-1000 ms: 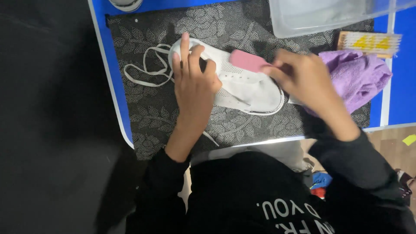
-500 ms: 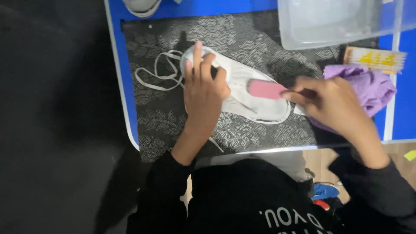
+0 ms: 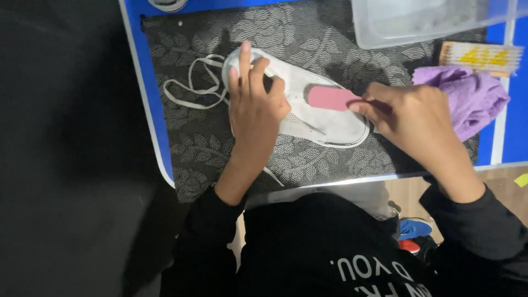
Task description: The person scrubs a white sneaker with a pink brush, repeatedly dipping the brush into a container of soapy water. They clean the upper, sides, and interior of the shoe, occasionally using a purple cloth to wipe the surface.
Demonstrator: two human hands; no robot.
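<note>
Pink brush now farther across mesh shoe

This is looking like a home work corner: a grey leaf-patterned fabric mat is covering a small blue-edged table, a clear plastic tub is sitting on it, and wooden flooring is showing beneath.

The single head-worn camera looks steeply down from close above onto the bench's near edge, facing away from the wearer.
</note>
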